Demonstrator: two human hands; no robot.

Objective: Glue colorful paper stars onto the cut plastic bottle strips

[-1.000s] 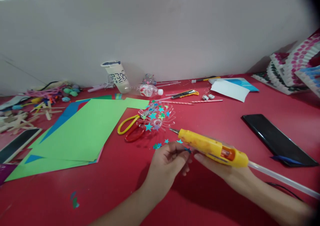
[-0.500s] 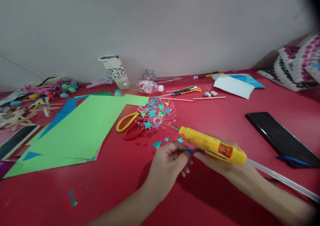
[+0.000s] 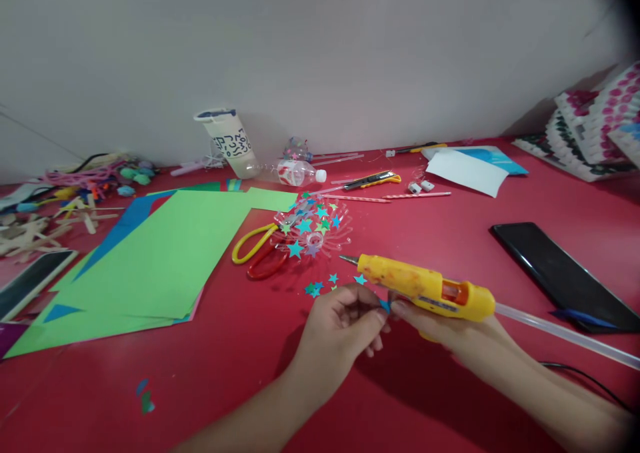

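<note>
My left hand (image 3: 345, 323) pinches a small blue paper star (image 3: 385, 305) between thumb and finger. Wrapped around a yellow hot glue gun (image 3: 405, 278) is my right hand (image 3: 440, 323), its fingertips close to the star. The gun's nozzle points left, and a clear glue stick (image 3: 565, 333) sticks out of its back. Just beyond my left hand lie several loose paper stars (image 3: 333, 278). Farther off sits a clear plastic piece with curled strips (image 3: 315, 229), dotted with blue and green stars. Scissors (image 3: 255, 243) with yellow and red handles lie beside it.
Green paper sheets (image 3: 165, 253) cover the left side. A clear bottle (image 3: 300, 173), a white cup (image 3: 227, 139) and a box cutter (image 3: 373, 181) lie toward the wall. At right is a black phone (image 3: 560, 273); a black cable (image 3: 585, 373) runs beneath my right arm.
The glue gun has turned slightly in my right hand, its rear end rising a little. My right fingertips have shifted slightly, and the blue star shows more between my hands.
</note>
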